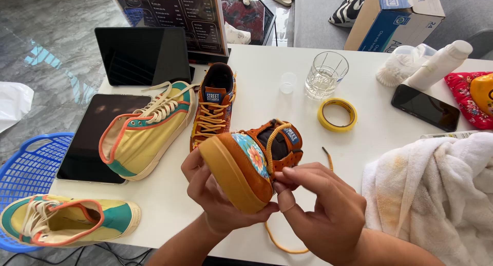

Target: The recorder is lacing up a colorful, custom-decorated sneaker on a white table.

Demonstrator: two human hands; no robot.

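Both hands are working nearest the camera: the left hand (pixel 215 194) is cupping the sole of an orange sneaker (pixel 251 163) above the near edge of the tabletop (pixel 267 76), fingers closed around it, while the right hand (pixel 318 204) is pinching its yellow lace (pixel 272 137) at the eyelets. Trailing over the near edge, the lace's loose end (pixel 282 243) is risking a snag that could jerk it out. Slightly farther right, the glass (pixel 325 75) is standing where a swinging shoe could tip it.
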